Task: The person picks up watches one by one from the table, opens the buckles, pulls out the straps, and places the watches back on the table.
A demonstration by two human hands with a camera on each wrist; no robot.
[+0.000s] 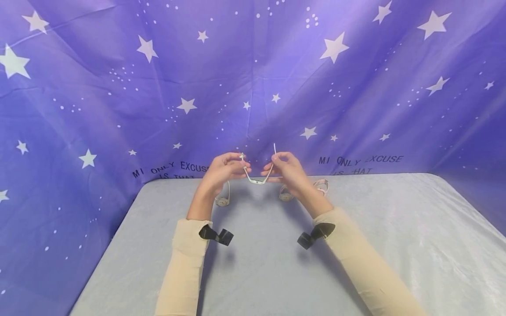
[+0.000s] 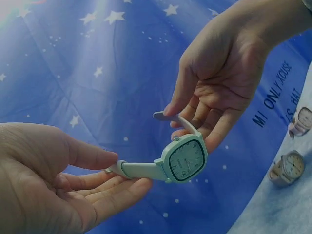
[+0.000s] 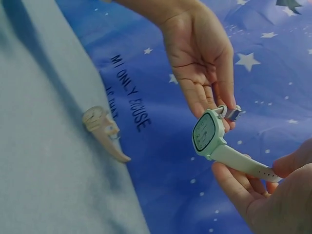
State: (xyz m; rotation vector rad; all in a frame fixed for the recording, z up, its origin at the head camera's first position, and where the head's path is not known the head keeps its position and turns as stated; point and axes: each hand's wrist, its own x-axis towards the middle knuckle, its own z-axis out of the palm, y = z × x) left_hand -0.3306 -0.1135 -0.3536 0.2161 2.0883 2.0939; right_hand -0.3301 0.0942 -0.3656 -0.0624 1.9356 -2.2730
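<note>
Both hands hold up a pale green wristwatch [image 2: 187, 158] with a rounded square face, above the far part of the table. My left hand [image 1: 226, 169] pinches the buckle end of its strap between thumb and fingers. The holed end of the strap [image 3: 243, 163] is pinched by my right hand [image 1: 287, 171]. Between the hands the watch hangs unfastened in a U shape, its case lowest in the head view. In the left wrist view the dial faces the camera, with the crown on its upper edge.
On the table [image 1: 257, 263] lie a watch [image 1: 222, 201] below the left hand, another watch [image 1: 286, 194] below the right hand, and a pinkish watch [image 1: 322, 186] by the right wrist. A purple star-printed curtain [image 1: 253, 87] hangs behind the table's far edge.
</note>
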